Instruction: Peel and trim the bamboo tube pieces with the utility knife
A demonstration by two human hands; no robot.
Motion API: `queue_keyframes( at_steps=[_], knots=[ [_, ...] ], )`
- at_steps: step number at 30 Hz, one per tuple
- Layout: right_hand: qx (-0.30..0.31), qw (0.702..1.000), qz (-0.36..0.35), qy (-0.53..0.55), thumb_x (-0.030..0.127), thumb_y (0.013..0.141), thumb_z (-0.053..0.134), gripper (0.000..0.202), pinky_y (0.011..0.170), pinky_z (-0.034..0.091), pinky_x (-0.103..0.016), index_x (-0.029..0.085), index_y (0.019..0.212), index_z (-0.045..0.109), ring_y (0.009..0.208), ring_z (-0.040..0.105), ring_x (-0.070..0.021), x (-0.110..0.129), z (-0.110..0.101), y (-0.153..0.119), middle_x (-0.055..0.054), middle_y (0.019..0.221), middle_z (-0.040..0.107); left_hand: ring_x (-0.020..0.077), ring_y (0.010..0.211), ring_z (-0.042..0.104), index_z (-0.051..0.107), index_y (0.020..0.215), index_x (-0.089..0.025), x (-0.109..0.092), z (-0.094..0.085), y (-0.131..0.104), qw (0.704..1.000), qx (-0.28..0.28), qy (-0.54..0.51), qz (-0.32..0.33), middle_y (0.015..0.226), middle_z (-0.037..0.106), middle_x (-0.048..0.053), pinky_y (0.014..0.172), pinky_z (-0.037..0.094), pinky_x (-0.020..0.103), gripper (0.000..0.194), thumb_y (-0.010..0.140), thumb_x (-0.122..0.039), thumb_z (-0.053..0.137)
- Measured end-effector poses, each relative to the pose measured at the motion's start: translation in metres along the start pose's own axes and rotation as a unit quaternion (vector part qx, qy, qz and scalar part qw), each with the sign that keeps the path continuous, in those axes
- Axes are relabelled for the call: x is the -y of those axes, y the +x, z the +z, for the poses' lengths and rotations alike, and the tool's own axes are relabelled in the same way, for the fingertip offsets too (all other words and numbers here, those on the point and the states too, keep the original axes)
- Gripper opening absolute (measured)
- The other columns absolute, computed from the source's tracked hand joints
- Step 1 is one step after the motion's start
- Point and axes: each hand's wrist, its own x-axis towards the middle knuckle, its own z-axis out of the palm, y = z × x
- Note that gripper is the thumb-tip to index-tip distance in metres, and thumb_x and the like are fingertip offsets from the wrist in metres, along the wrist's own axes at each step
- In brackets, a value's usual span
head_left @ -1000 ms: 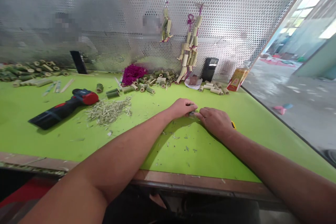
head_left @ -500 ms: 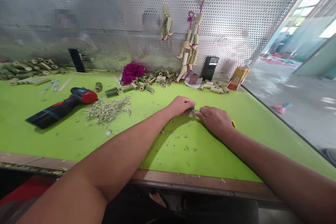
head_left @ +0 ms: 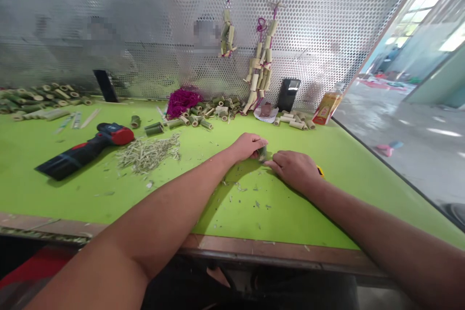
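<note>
1. Since the earlier frames, more of the bamboo bit [head_left: 262, 153] has come into sight, and the right thumb has slid lower, toward its bottom end.
2. Left hand [head_left: 247, 147] has thumb and fingers clamped on that bit's upper part, so it sits between the two hands over the green table [head_left: 250, 220]. Can't tell if it's touching the surface.
3. Right hand [head_left: 296, 169] is just beside it, fingers curled together, thumb pointing at the bit. Can't tell if the fingers are clamped on anything; a yellow thing [head_left: 320, 171] pokes out near the wrist.
4. Small dark scraps are scattered below the hands.
5. Off to the left: a pile of shavings [head_left: 150, 152] with a black-and-red tool [head_left: 87, 149] beside it.
6. Along the back: purple string [head_left: 183, 102], more bamboo, a phone [head_left: 289, 95] propped upright, and a bottle [head_left: 326, 108].
</note>
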Motion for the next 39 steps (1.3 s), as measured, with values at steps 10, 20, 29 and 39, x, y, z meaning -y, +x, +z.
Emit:
queue_keyframes(
  at_steps=[10, 20, 29, 39],
  knots=[
    [-0.009, 0.999, 0.051, 0.0, 0.053, 0.096, 0.026, 0.05, 0.056, 0.026, -0.028, 0.022, 0.081, 0.063, 0.07, 0.057, -0.0157, -0.006, 0.0037, 0.0081, -0.002, 0.081, 0.066, 0.0072, 0.048, 0.052, 0.068, 0.099, -0.009, -0.0034, -0.0011, -0.0013, 0.999, 0.033, -0.013, -0.001, 0.058, 0.059, 0.001, 0.051, 0.045, 0.021, 0.036, 0.083, -0.038, 0.054],
    [0.033, 0.998, -0.044, 0.001, 0.054, 0.096, 0.025, 0.05, 0.06, 0.028, -0.027, 0.024, 0.083, 0.063, 0.072, 0.056, -0.0157, 0.0004, -0.0001, 0.0016, -0.002, 0.078, 0.065, 0.0074, 0.05, 0.053, 0.069, 0.092, -0.009, -0.0013, -0.0002, 0.0004, 1.0, 0.006, -0.024, -0.005, 0.061, 0.061, 0.002, 0.05, 0.045, 0.02, 0.033, 0.083, -0.037, 0.055],
    [-0.023, 0.998, 0.058, 0.006, 0.055, 0.095, 0.025, 0.05, 0.055, 0.023, -0.028, 0.022, 0.081, 0.061, 0.07, 0.056, -0.0159, -0.0052, 0.0055, 0.0052, -0.002, 0.08, 0.066, 0.0064, 0.048, 0.051, 0.065, 0.08, -0.011, -0.0059, 0.0053, -0.004, 0.999, -0.041, -0.029, -0.013, 0.058, 0.059, -0.001, 0.048, 0.044, 0.02, 0.029, 0.074, -0.04, 0.067],
    [0.011, 1.0, 0.024, 0.006, 0.054, 0.096, 0.026, 0.051, 0.057, 0.026, -0.028, 0.022, 0.081, 0.063, 0.072, 0.058, -0.0155, -0.0042, 0.0012, 0.0062, -0.002, 0.08, 0.066, 0.0077, 0.046, 0.051, 0.064, 0.077, -0.013, -0.0066, 0.0066, -0.0043, 0.998, -0.062, 0.006, -0.009, 0.057, 0.059, 0.0, 0.046, 0.042, 0.021, 0.034, 0.072, -0.046, 0.067]
  ],
)
